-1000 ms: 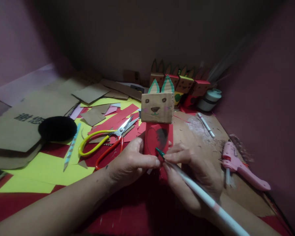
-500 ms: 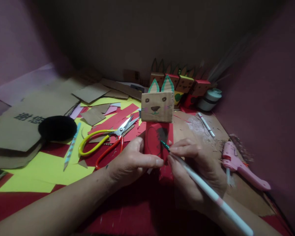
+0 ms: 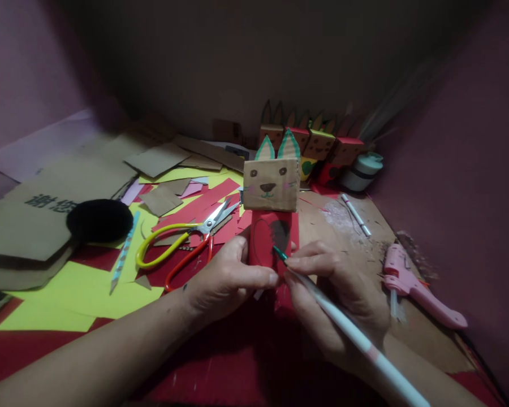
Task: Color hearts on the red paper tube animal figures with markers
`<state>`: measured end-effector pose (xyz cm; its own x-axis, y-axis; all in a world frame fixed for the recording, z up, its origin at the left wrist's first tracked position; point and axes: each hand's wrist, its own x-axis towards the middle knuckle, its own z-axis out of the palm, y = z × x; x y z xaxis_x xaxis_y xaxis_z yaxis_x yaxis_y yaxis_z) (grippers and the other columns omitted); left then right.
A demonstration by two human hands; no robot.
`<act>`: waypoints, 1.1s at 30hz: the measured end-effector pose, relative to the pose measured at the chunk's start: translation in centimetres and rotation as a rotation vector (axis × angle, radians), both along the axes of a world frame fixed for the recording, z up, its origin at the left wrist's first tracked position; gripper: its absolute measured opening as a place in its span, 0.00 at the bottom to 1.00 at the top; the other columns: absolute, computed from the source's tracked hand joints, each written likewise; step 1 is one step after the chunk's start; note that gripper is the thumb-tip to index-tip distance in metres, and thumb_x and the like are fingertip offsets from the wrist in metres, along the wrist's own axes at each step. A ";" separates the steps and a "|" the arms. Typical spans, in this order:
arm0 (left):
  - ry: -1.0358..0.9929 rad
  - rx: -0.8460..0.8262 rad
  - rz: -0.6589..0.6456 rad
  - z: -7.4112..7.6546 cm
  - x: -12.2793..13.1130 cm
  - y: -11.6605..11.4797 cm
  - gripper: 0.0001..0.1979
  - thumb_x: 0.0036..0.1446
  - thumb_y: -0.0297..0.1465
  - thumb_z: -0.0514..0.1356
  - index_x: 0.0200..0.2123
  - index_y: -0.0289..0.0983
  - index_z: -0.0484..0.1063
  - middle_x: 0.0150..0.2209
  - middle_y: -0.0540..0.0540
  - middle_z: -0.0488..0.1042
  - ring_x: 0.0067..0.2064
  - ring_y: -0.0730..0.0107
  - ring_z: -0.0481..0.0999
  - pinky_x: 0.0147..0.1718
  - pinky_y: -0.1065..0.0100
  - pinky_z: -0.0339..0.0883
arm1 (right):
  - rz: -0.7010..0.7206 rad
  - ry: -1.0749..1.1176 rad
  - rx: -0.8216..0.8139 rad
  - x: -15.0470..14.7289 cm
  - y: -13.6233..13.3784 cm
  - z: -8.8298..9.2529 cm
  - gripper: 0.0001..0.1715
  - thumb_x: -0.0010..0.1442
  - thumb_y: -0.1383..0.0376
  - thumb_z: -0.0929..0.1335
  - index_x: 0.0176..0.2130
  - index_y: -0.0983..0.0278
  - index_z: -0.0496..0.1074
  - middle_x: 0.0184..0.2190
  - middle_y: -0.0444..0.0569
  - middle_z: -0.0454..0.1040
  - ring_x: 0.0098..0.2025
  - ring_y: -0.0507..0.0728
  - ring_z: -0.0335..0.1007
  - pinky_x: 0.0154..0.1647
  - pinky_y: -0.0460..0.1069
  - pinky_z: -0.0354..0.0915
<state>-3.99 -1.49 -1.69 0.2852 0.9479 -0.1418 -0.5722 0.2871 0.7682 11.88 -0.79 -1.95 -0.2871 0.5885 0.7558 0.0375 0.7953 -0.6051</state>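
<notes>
A cardboard animal figure [image 3: 271, 195] stands upright, its box head drawn with eyes, nose and mouth, and its pointed ears edged in green. My left hand [image 3: 224, 277] grips its red body from the lower left, thumb across the front. On that red front is a drawn heart outline, dark on its right half. My right hand [image 3: 335, 294] pinches a white marker [image 3: 352, 325], whose green tip meets the red surface inside the outline. Scissors [image 3: 203, 229] with yellow and red handles lie open just left of the figure.
Several similar animal figures [image 3: 320, 144] stand behind, beside a lidded pale green jar [image 3: 362, 171]. At right lie a pink glue gun [image 3: 415, 288] and another white pen [image 3: 356, 215]. Leftward are a pencil [image 3: 125, 251], a black round object [image 3: 99, 220], yellow paper [image 3: 80, 288] and cardboard pieces [image 3: 25, 220].
The marker tip has shifted slightly left and down over the heart, with my right hand following it. More of the dark right half shows. My left hand and the figure stay nearly still.
</notes>
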 end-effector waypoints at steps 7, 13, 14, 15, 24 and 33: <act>0.084 -0.026 0.005 0.0 -0.2 -0.1 0.15 0.36 0.25 0.74 0.30 0.34 0.75 0.21 0.52 0.71 0.21 0.77 0.64 0.23 0.72 0.58 | -0.054 0.008 -0.046 0.4 -0.3 0.6 0.17 0.60 0.79 0.69 0.44 0.59 0.74 0.32 0.45 0.75 0.33 0.54 0.74 0.32 0.48 0.71; 0.060 -0.015 -0.013 0.0 -0.2 -0.1 0.16 0.36 0.26 0.74 0.31 0.35 0.75 0.25 0.50 0.74 0.24 0.74 0.68 0.29 0.69 0.68 | 0.025 0.029 -0.039 0.6 -0.3 0.8 0.21 0.59 0.81 0.68 0.46 0.59 0.75 0.32 0.46 0.76 0.32 0.54 0.75 0.32 0.49 0.73; 0.056 -0.012 -0.014 0.1 -0.2 -0.1 0.16 0.37 0.26 0.74 0.31 0.35 0.75 0.25 0.50 0.73 0.24 0.75 0.68 0.29 0.69 0.67 | 0.031 0.042 -0.015 0.5 -0.2 0.7 0.21 0.59 0.81 0.68 0.46 0.60 0.75 0.32 0.46 0.76 0.33 0.55 0.75 0.33 0.49 0.73; 0.054 -0.010 -0.012 0.1 -0.2 -0.1 0.15 0.37 0.26 0.74 0.31 0.34 0.75 0.24 0.51 0.73 0.23 0.76 0.67 0.28 0.70 0.66 | 0.024 0.052 -0.001 0.4 -0.2 0.6 0.20 0.59 0.81 0.68 0.46 0.61 0.76 0.32 0.46 0.76 0.34 0.55 0.75 0.33 0.50 0.73; 0.063 0.003 -0.012 0.0 -0.2 -0.2 0.14 0.38 0.26 0.75 0.30 0.34 0.76 0.24 0.50 0.74 0.25 0.73 0.70 0.28 0.70 0.65 | 0.031 -0.051 -0.009 0.3 -0.1 0.8 0.14 0.60 0.79 0.68 0.43 0.64 0.75 0.32 0.47 0.76 0.33 0.52 0.75 0.32 0.46 0.71; 0.073 0.002 -0.017 0.1 -0.1 -0.1 0.14 0.37 0.25 0.74 0.29 0.34 0.75 0.26 0.49 0.75 0.26 0.71 0.71 0.29 0.69 0.65 | 0.017 -0.027 0.004 0.2 -0.2 0.5 0.17 0.59 0.80 0.67 0.43 0.62 0.73 0.30 0.45 0.74 0.31 0.53 0.74 0.33 0.49 0.73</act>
